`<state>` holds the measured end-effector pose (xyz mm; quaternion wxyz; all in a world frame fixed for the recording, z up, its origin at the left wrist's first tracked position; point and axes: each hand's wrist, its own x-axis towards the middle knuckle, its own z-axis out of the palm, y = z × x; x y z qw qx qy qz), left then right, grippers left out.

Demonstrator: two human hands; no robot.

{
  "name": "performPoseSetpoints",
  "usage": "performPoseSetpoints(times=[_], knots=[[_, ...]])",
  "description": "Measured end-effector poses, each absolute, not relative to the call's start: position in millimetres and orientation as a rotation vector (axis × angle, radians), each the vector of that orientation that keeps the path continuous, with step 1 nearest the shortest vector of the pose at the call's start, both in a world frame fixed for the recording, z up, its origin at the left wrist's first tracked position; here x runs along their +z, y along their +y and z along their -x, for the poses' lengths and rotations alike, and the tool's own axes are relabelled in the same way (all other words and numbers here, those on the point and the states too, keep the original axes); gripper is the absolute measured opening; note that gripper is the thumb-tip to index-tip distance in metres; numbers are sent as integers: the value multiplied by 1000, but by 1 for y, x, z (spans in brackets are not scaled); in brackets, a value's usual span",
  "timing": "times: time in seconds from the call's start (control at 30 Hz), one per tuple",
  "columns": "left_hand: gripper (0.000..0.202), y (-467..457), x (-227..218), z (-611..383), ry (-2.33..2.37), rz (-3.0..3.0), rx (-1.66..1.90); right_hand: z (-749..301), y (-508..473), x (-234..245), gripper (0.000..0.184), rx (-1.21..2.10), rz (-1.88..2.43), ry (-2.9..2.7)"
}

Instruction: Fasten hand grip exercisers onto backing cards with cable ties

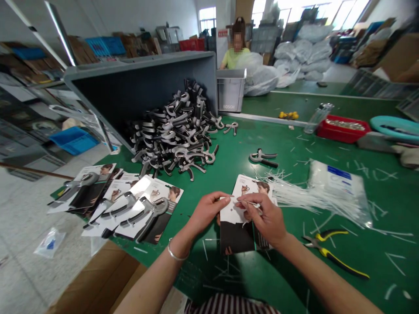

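A printed backing card (237, 237) with pictures on it lies on the green table before me. Over its upper half, my right hand (265, 216) pinches what looks like a thin white cable tie (251, 202), small and partly hidden by the fingers. My left hand (206, 213) is at the card's left edge, thumb and forefinger pinched together close to my right fingertips. What the left one holds is too small to make out. Beside the card, to the right, spreads a loose bundle of white cable ties (297, 194).
Hand grip strengtheners (176, 131) spill from a tipped grey crate (140, 65); one grip strengthener (263, 157) lies apart. Cards with grips (144, 213) sit left. Yellow-handled pliers (330, 253), a plastic bag (340, 187) and a red tray (342, 135) are right. A person (237, 48) is across.
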<state>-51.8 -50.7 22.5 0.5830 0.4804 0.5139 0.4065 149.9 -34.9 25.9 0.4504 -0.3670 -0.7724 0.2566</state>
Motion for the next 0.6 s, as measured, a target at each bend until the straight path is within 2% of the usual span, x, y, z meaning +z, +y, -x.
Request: performPoseSetpoints(times=[0.13, 0.33, 0.6], knots=[[39, -46, 34, 48, 1203, -1173, 980, -143, -17, 31, 6, 700, 904, -2057], [49, -53, 29, 57, 1170, -1093, 949, -148, -7, 33, 19, 1363, 988, -1896], [23, -78, 1, 67, 1171, -1220, 886, -147, -4, 17, 27, 1620, 988, -1678]])
